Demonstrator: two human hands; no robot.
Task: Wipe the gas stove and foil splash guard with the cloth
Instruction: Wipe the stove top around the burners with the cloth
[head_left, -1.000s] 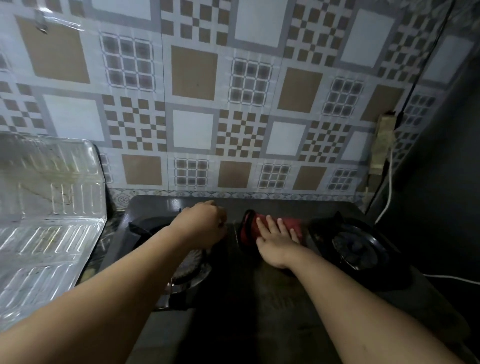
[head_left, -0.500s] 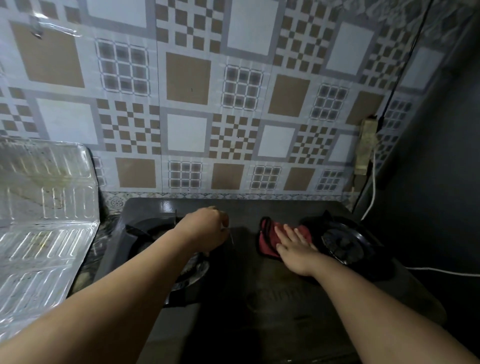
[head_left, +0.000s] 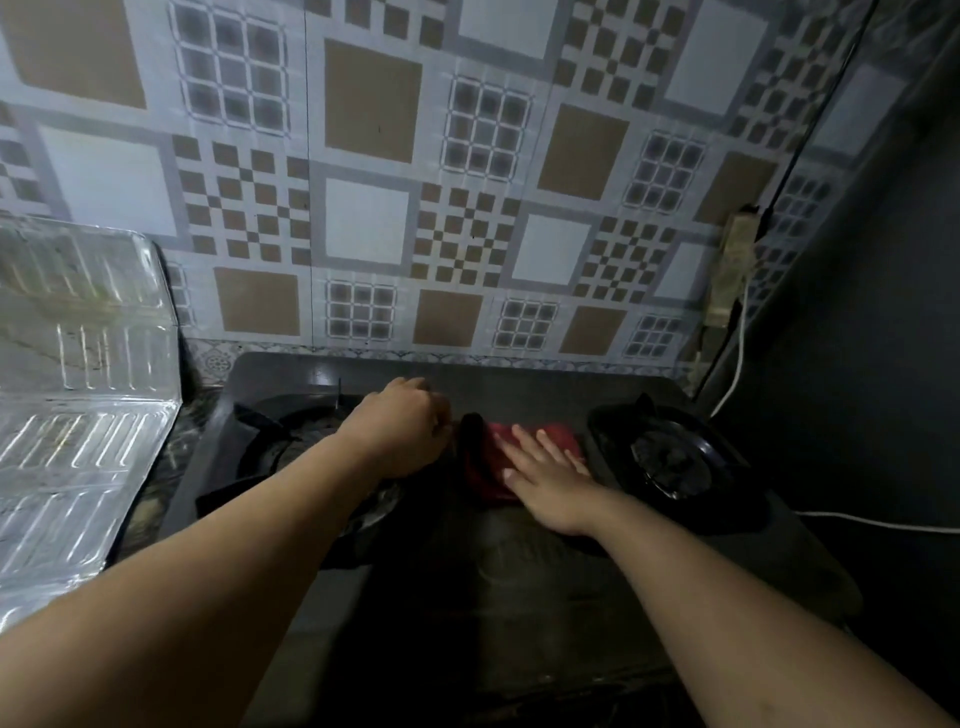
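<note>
The right hand lies flat on the red cloth, fingers straight and spread, pressing it down onto the dark top of the gas stove; nothing is pinched, the grip is simply an open palm bearing on the fabric. The cloth sits in the middle strip of the stove, between the two burners, and its long side appears to run left to right across the stove, with the fingers pointing away toward the tiled wall. Just to its left, near the cloth's edge, the left hand is curled into a loose fist over the inner rim of the left burner; whether it holds anything I cannot tell, as the fingers are turned under and away from view. The right burner lies just beside the cloth on the other side, so a sweep to the right would meet its raised grate almost at once. The right hand is plainly the nearer one for the wiping, since it is already on the cloth. The foil splash guard stands well apart, off the stove's left end, leaning and folded, so reaching it would mean carrying the cloth leftward past the left hand and burner. A white cable hangs at the far right by the wall.
</note>
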